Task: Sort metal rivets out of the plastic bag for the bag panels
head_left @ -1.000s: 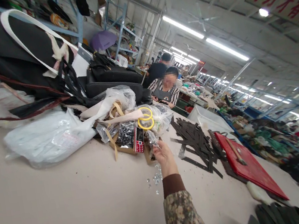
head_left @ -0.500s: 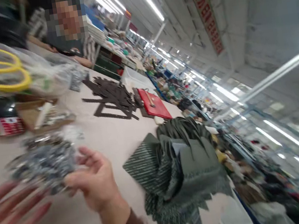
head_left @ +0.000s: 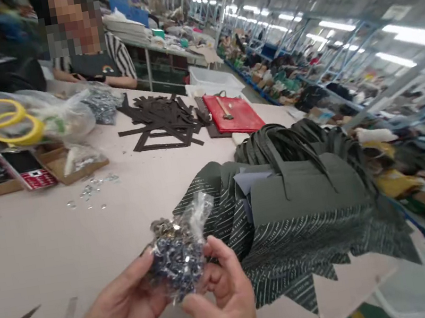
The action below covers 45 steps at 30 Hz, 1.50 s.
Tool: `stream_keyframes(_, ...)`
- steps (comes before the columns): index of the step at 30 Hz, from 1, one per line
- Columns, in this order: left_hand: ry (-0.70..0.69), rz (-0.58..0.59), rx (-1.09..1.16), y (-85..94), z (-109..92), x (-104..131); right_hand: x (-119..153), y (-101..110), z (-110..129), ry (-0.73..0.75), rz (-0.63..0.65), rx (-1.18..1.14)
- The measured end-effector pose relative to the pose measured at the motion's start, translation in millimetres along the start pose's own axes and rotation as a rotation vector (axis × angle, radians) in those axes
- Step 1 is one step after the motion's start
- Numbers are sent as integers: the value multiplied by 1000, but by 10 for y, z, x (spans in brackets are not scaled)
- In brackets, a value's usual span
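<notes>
- My left hand was curled under and around the near left side of a clear plastic bag, its thumb against the side.
- My right hand gripped the same bag from the right, thumb at the bottom edge and fingers bent along the side.
- The bag was held up over the near part of the pale table; it was packed with small shiny metal pieces, too jumbled to tell their exact shape, and its crumpled plastic end stuck up at the upper right.
- Beyond it, loose metal discs lay scattered on the tabletop, just in front of a small cardboard box.
- A red-and-black keypad phone leaned just left of that box, with yellow rings behind it.
- To my right lay a heap of dark green fabric pieces, some printed with white lines, with straps piled at the back.
- Farther off were dark brown strips and, beside them, a red board with a hammer on it.
- Across from me sat a co-worker with striped sleeves.
</notes>
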<state>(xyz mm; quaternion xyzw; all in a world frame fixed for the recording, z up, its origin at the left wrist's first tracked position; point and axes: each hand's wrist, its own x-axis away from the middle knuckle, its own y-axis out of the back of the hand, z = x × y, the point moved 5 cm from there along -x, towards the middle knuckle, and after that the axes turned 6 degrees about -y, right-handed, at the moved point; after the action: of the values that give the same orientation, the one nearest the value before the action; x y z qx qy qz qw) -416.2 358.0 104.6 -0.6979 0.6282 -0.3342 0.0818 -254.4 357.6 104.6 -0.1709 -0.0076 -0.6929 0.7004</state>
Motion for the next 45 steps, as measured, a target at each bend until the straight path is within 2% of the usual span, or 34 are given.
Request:
stream_keyframes(3, 98, 2, 136, -493, 57, 15, 37, 340, 161, 21, 8, -49)
stream_keyframes(5, 104, 6, 145, -716, 114, -9, 39, 497, 253, 39, 9, -59)
stream_keyframes(9, 166, 18, 174, -961, 179, -36, 17, 681, 384, 24, 1, -70)
stream_keyframes(14, 223, 62, 337, -1121, 161, -74, 21, 747, 459, -32, 3, -87)
stream_keyframes(19, 266, 37, 447, -1172, 122, -92, 16, 721, 466, -19, -41, -91)
stream_keyframes(22, 320, -31, 529, -1159, 99, -72, -9, 680, 444, -8, -40, -58)
stream_keyframes(26, 353, -41, 636, -1114, 88, -53, -40, 634, 410, 1, -14, -28)
stream_keyframes(38, 248, 3, 660, -948, -24, -17, -109, 456, 327, 38, 35, -10)
stream_keyframes(45, 241, -86, 642, -837, -54, -1, -142, 400, 234, 5, 93, 34)
